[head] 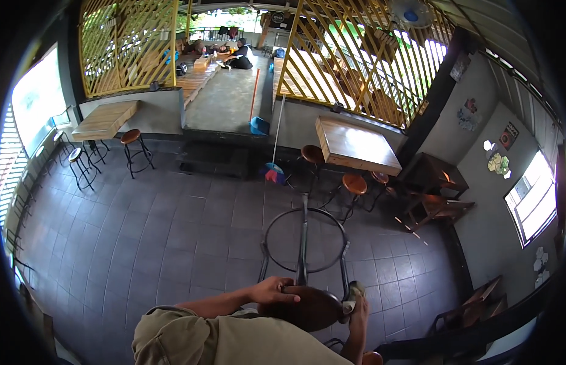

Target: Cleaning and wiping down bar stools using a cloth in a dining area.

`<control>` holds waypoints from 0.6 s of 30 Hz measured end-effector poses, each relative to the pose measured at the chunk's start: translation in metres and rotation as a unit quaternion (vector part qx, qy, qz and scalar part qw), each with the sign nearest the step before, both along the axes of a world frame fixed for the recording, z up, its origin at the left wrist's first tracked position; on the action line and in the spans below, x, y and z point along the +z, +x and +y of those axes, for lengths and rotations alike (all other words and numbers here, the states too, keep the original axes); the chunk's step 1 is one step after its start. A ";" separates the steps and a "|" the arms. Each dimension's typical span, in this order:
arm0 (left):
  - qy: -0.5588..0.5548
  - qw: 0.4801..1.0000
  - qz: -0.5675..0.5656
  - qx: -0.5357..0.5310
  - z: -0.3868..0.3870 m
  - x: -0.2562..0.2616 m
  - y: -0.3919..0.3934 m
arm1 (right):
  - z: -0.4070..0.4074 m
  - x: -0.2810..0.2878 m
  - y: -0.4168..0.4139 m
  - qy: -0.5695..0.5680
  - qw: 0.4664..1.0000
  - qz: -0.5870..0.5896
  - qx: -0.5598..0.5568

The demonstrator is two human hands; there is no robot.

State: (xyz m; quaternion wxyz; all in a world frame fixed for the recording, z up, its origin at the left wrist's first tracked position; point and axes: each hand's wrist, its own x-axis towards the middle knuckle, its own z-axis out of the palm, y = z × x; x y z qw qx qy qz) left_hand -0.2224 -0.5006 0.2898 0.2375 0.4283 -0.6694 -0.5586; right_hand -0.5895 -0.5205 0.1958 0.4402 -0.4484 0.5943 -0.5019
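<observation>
A bar stool with a round dark wooden seat (310, 312) is tilted against my body. Its black metal legs (304, 248) and ring footrest (266, 232) point away from me over the floor. My left hand (276, 291) grips the seat's left edge, thumb lying across the wood. At the right side of the seat, my right hand (359, 308) holds a crumpled greenish cloth (356, 289) against or close to the rim and leg; whether it touches is unclear.
Ahead stand wood-topped tables (105, 121) (360, 143) with round stools (130, 136) (354, 184). A broom (274, 173) and a blue dustpan (259, 126) lean by a dark step (214, 159). Several people sit or lie on the raised area beyond. Wooden furniture (440, 207) lines the right wall.
</observation>
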 end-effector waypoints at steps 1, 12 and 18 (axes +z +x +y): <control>0.017 0.999 0.030 0.026 -0.002 -0.011 -0.001 | 0.001 0.000 0.002 0.022 1.000 0.008 -0.016; 0.088 0.978 0.090 0.169 -0.027 -0.022 -0.025 | -0.002 0.037 0.135 -0.192 0.931 0.311 0.014; 0.235 0.803 0.502 0.217 -0.068 -0.045 -0.023 | 0.009 0.092 0.183 -0.193 0.852 0.375 0.310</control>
